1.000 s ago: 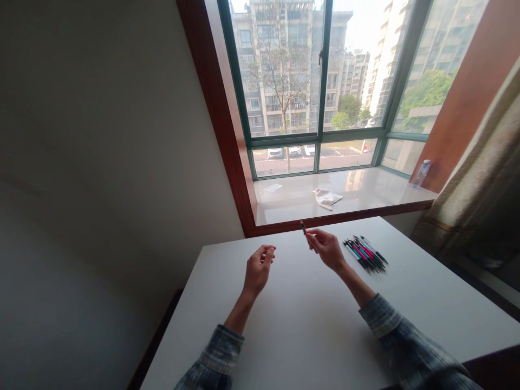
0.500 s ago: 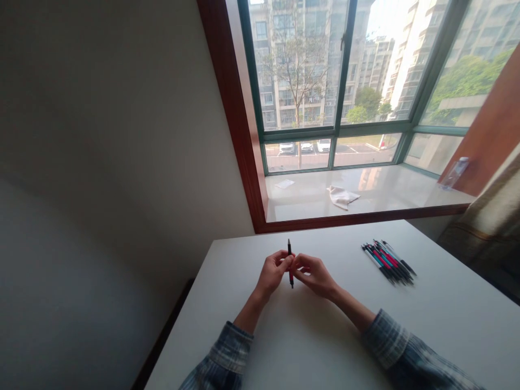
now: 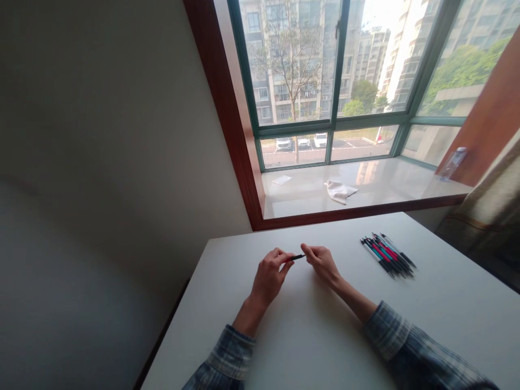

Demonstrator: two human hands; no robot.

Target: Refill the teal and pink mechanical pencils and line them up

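A slim pen [image 3: 298, 257] with a black grip and a bit of red on its barrel lies nearly level above the table. My left hand [image 3: 268, 275] pinches its barrel between thumb and fingers, which hide the pen's other end. The black end points right and meets the fingers of my right hand [image 3: 324, 265]. That hand is closed, its thumb raised just above the pen's tip and its other fingers curled beneath. How firmly the right fingers grip the tip is hard to make out.
A bunch of several pens [image 3: 388, 255], with white, teal, red and black parts, lies at the right of the white table [image 3: 309, 346]. Behind, the windowsill [image 3: 292, 203] holds a crumpled white cloth [image 3: 340, 191], a paper piece [image 3: 281, 180] and a clear bottle [image 3: 453, 163].
The pen has turned from upright to nearly level, its black end now toward the right. My right hand has shifted slightly right, its thumb lifted. The view has tilted a little.
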